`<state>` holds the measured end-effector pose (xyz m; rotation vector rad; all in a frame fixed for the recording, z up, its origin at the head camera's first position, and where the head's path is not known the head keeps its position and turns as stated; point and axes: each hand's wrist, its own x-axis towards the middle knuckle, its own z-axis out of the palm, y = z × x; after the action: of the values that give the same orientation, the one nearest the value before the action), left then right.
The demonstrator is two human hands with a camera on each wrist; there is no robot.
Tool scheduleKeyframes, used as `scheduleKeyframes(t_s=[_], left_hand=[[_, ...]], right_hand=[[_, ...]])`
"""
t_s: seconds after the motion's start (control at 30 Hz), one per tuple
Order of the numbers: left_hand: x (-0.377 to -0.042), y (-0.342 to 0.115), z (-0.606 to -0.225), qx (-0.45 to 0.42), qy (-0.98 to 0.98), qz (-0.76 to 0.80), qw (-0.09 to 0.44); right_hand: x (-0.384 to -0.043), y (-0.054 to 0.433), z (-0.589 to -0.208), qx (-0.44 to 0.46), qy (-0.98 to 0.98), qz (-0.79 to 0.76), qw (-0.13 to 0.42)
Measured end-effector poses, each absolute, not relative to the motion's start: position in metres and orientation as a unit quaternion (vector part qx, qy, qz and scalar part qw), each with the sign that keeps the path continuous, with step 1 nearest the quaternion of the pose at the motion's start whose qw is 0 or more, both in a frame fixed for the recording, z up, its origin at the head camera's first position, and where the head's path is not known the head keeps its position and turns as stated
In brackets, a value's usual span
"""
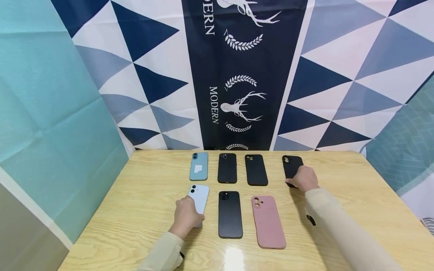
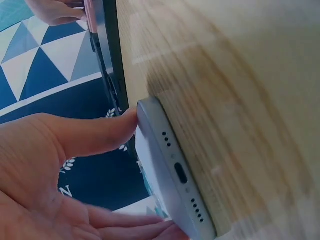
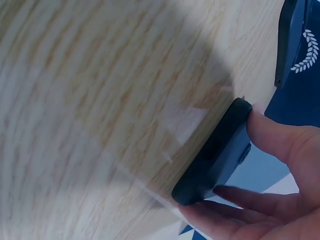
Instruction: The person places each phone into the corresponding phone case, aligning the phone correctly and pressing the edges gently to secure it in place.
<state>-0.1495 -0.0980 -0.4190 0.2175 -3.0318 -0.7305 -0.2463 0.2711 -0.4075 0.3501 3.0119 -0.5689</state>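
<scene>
In the head view my left hand (image 1: 186,212) grips the lower part of a white phone (image 1: 200,197) that lies back up on the table, two camera lenses at its top. The left wrist view shows the thumb at one long edge of this white phone (image 2: 167,172) and the fingers at the other; its charging port faces the camera. At the back right my right hand (image 1: 306,178) holds a black phone case (image 1: 291,165) by its sides. Thumb and fingers span this black case (image 3: 215,155) in the right wrist view, close over the wood.
A light blue phone (image 1: 198,165), a black phone-shaped piece (image 1: 227,168) and another black case (image 1: 256,170) form the back row. In front lie a dark phone (image 1: 230,214) and a pink case (image 1: 269,222). Patterned cloth (image 1: 162,75) hangs behind the wooden table (image 1: 135,210).
</scene>
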Motion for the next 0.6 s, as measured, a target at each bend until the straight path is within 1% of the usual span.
scheduleKeyframes(t_s=[0.2, 0.6], left_hand=[[-0.1503, -0.0956, -0.4209, 0.084, -0.964, -0.251, 0.021], [-0.1541, -0.0969, -0.4215, 0.072, -0.97, -0.228, 0.043]], right_hand=[[-0.2475, 0.2709, -0.4083, 0.115, 0.975, -0.186, 0.029], [-0.2517, 0.2768, -0.4143, 0.106, 0.975, -0.194, -0.017]])
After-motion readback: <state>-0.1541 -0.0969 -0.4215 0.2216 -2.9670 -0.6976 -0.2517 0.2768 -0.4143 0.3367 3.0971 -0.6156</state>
